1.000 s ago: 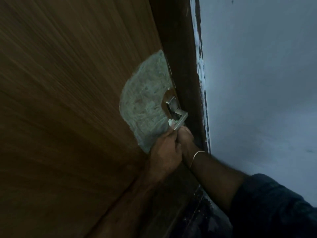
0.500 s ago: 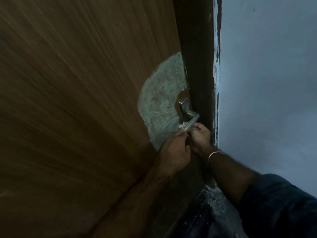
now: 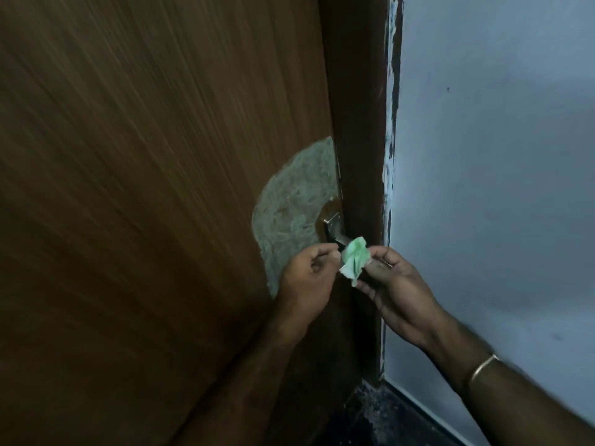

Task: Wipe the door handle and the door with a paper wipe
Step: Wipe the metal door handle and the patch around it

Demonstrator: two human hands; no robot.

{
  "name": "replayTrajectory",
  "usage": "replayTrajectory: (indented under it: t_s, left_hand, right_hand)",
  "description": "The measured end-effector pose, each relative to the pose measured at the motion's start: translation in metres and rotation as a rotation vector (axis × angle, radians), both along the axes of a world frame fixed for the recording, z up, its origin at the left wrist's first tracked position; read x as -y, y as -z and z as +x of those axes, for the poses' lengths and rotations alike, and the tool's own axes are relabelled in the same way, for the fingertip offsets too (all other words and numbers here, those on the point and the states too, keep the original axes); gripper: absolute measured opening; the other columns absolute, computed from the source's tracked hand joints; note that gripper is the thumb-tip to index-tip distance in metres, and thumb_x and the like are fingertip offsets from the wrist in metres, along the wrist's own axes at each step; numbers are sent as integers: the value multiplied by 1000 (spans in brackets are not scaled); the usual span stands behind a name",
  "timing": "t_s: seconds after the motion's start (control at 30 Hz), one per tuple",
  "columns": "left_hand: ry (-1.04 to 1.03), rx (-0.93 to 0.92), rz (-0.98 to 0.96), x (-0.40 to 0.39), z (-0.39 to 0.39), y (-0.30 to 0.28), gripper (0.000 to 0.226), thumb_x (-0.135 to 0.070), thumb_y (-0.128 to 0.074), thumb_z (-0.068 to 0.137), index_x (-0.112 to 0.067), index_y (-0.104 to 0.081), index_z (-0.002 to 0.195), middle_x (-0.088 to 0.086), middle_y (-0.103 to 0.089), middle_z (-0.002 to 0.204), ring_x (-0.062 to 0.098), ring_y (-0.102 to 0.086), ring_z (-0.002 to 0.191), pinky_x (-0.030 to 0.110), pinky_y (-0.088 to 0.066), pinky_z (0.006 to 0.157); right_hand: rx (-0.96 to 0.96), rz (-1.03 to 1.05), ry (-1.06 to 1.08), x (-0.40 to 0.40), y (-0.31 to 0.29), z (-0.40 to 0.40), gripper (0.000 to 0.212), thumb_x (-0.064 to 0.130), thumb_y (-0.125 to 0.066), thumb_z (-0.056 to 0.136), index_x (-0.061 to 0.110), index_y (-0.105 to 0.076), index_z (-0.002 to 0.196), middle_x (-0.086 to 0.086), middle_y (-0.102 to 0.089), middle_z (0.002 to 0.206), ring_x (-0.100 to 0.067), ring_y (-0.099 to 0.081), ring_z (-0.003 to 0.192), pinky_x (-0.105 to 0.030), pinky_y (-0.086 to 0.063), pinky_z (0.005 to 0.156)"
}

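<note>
The right hand (image 3: 397,286) and left hand (image 3: 310,273) pinch a crumpled pale-green paper wipe (image 3: 451,257) between their curled fingertips, just below the metal door handle (image 3: 335,228). The wipe seems to touch the lever's end, so the handle wipe looks underway. Beyond the handle, the wooden door (image 3: 145,188) appears still unwiped.

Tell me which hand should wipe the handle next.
Probably the right hand: it pinches the crumpled paper wipe right at the door handle. The left hand touches only the wipe's edge.
</note>
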State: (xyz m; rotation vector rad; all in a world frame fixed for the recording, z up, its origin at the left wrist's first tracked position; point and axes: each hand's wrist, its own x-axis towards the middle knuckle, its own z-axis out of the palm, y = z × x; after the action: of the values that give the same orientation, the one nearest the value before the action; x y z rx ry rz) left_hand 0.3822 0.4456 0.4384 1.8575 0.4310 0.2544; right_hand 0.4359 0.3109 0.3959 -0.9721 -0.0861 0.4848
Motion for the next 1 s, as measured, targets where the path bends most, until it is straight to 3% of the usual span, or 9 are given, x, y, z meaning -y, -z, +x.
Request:
replayTrajectory:
  t_s: [0.1,0.23,0.37,0.5,0.6,0.67,0.73,0.83,1.0]
  left_hand:
    - [62,50,-314,4,-1,-5,10,-17,-61,97,-18,-68,104,2,-77,93,10,-72,81,21,-57,66]
    - [92,82,-415,3,-2,-11,11,-6,-65,93,-10,-68,103,8,-77,91,15,-72,78,21,-57,64]
    - [52,97,-548,2,1,-17,10,-5,-64,94,-10,-66,102,6,-76,92,11,-73,78,22,-56,62]
    - [3,158,-433,1,5,-16,12,-7,-68,91,-13,-65,102,11,-74,94,18,-71,81,27,-56,64]
    - [-47,185,-351,0,5,-18,15,-10,-71,89,-16,-65,102,8,-74,94,17,-72,82,25,-56,64]
    - [-114,167,-171,0,5,-19,17,-16,-74,88,-21,-64,101,3,-72,95,12,-71,84,20,-54,64]
    - [-130,147,-25,3,1,-20,10,-23,-73,89,-22,-66,96,-3,-71,87,3,-68,75,13,-50,58]
    - [8,85,-120,7,-3,-21,19,-35,-69,91,-16,-72,94,1,-76,83,4,-67,69,16,-50,57]
    - [-59,38,-414,2,-4,-22,13,-14,-63,96,-6,-69,104,13,-76,100,19,-73,86,24,-60,65]
  right_hand:
    - [51,-33,-58,9,-12,-5,21,-1,-50,95,-5,-59,114,-15,-67,99,-26,-61,91,-38,-49,83]
    - [46,8,-132,11,-21,-6,18,-1,-52,92,-1,-63,107,-16,-66,94,-24,-62,83,-33,-53,74]
    - [-155,203,-196,11,-25,-3,16,7,-53,87,8,-62,100,-13,-69,100,-20,-68,86,-29,-58,72]
    - [-204,251,-233,13,-32,-3,23,22,-51,97,8,-66,106,-18,-70,112,-27,-69,98,-37,-58,84]
    - [-65,116,-143,13,-36,-2,17,5,-56,92,5,-65,107,-18,-70,107,-23,-69,92,-32,-59,79]
    - [-40,74,-88,14,-39,-3,18,-5,-58,89,5,-64,103,-14,-72,97,-20,-71,85,-28,-61,72]
    - [-19,43,-53,15,-41,-4,18,-7,-60,88,6,-64,101,-11,-73,90,-19,-71,83,-28,-60,71]
    - [36,0,-23,13,-45,-5,16,-6,-60,89,6,-64,99,-10,-72,86,-17,-70,79,-27,-59,69]
    - [-13,54,1,12,-47,-3,16,-7,-53,93,6,-62,97,-14,-69,94,-22,-68,83,-28,-59,67]
